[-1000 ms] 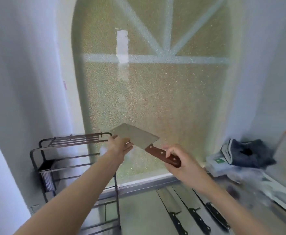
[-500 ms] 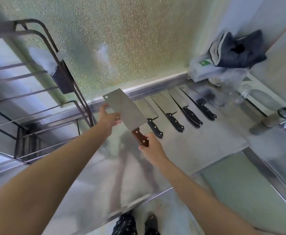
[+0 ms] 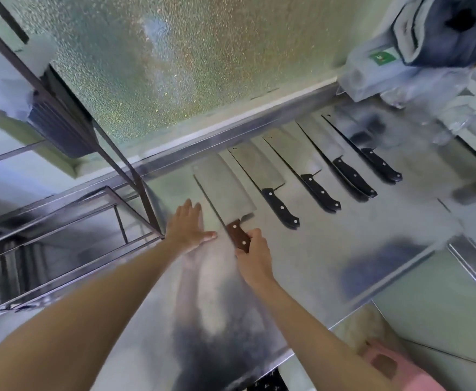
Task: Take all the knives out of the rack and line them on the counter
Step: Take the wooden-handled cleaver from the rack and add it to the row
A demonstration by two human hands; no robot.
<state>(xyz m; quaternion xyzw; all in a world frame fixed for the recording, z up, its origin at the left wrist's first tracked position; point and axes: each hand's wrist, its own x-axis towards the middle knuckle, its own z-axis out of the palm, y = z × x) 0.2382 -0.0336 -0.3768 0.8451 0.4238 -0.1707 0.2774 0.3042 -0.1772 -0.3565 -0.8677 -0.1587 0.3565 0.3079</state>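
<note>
A cleaver with a brown wooden handle (image 3: 225, 190) lies flat on the steel counter (image 3: 330, 249), blade pointing away. My right hand (image 3: 252, 256) grips its handle. My left hand (image 3: 189, 227) rests flat and open on the counter just left of the blade. To the right, several black-handled knives (image 3: 280, 207) lie side by side in a row, blades toward the window. The dark metal rack (image 3: 70, 193) stands at the left; no knives show in it.
A frosted window (image 3: 189, 66) backs the counter. At the back right sit a dark cloth (image 3: 445, 29) and clear plastic packaging (image 3: 372, 77). The counter's front edge runs diagonally at lower right, with a pink object (image 3: 392, 365) below it.
The cleaver came down from mid-air onto the counter at the left end of the knife row. My left hand let go of the blade and now lies flat beside it.
</note>
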